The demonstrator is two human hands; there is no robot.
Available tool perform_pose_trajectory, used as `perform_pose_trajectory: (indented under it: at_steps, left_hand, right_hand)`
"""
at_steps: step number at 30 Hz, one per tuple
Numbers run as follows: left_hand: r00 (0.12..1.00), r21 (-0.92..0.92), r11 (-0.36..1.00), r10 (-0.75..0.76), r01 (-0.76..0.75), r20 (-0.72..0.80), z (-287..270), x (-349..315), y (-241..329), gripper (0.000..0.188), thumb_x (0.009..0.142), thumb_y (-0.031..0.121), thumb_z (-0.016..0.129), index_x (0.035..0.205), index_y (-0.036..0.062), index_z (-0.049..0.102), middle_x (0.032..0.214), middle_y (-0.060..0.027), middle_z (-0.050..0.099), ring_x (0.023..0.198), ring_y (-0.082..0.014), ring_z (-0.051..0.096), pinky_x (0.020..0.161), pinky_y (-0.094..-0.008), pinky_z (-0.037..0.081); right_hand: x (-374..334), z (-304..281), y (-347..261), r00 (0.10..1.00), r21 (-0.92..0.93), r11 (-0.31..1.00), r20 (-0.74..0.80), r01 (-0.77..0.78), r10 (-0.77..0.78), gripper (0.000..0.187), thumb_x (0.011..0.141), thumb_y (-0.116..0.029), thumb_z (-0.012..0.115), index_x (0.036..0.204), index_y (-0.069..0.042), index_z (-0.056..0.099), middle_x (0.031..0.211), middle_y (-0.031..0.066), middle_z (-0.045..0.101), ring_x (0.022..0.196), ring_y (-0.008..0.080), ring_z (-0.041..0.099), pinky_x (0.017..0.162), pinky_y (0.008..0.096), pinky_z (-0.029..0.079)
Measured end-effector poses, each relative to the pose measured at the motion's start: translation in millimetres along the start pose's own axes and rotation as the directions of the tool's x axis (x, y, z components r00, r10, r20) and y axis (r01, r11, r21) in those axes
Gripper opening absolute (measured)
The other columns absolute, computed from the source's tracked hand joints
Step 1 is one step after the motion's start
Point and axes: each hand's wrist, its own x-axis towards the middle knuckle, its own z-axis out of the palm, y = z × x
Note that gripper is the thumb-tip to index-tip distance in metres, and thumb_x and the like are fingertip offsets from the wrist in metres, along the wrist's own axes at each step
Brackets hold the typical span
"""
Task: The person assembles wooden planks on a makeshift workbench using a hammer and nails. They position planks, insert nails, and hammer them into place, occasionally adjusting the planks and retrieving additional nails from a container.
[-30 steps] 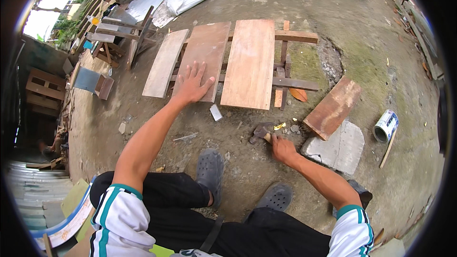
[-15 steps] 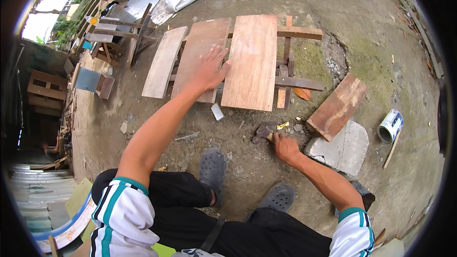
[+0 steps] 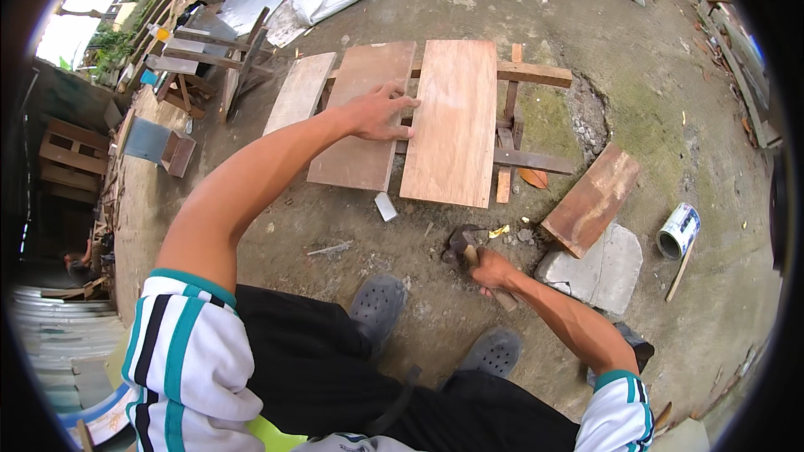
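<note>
Your left hand [image 3: 381,113] has slid forward, lying open and flat on the middle board [image 3: 360,117] over the wooden frame [image 3: 536,75], while your right hand [image 3: 492,272] is still gripping the hammer [image 3: 465,244] down on the ground

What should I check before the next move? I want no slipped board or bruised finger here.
1. Left hand flat on the middle board: ok.
2. Right hand gripped on the hammer handle: ok.
3. Hammer head low near the ground, away from the left hand: ok.
4. Wide board resting on the wooden frame: ok.
5. A nail ready on the boards: cannot tell, too small to see.
6. Feet in grey clogs back from the boards: ok.
</note>
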Motion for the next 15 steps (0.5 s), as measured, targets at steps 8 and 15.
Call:
perform_pose_trajectory:
  at_steps: [8, 15]
  left_hand:
    - [0.884, -0.099, 0.979, 0.116, -0.179, -0.452, 51.1, 7.8, -30.0, 0.035, 0.105, 0.034, 0.054, 0.138, 0.0250, 0.061, 0.150, -0.0152, 0.045, 0.142, -0.0369, 0.040, 0.119, -0.0498, 0.033]
    - [0.754, -0.068, 0.955, 0.182, -0.288, -0.631, 83.8, 19.7, -43.0, 0.032, 0.106, 0.027, 0.051, 0.135, 0.0207, 0.062, 0.157, -0.0062, 0.046, 0.149, -0.0317, 0.035, 0.122, -0.0515, 0.027]
  right_hand:
    - [-121.3, -10.6, -102.4, 0.891, -0.431, 0.847, -0.179, 0.310, -0.417, 0.041, 0.096, -0.025, 0.065, 0.122, 0.006, 0.055, 0.075, 0.0272, 0.068, 0.067, 0.0395, 0.071, 0.066, 0.0497, 0.055]
    - [-92.2, -34.8, -218.2, 0.661, -0.462, 0.872, -0.605, 0.163, -0.444, 0.045, 0.100, -0.026, 0.064, 0.131, 0.006, 0.054, 0.085, 0.0254, 0.069, 0.071, 0.0359, 0.068, 0.069, 0.0470, 0.053]
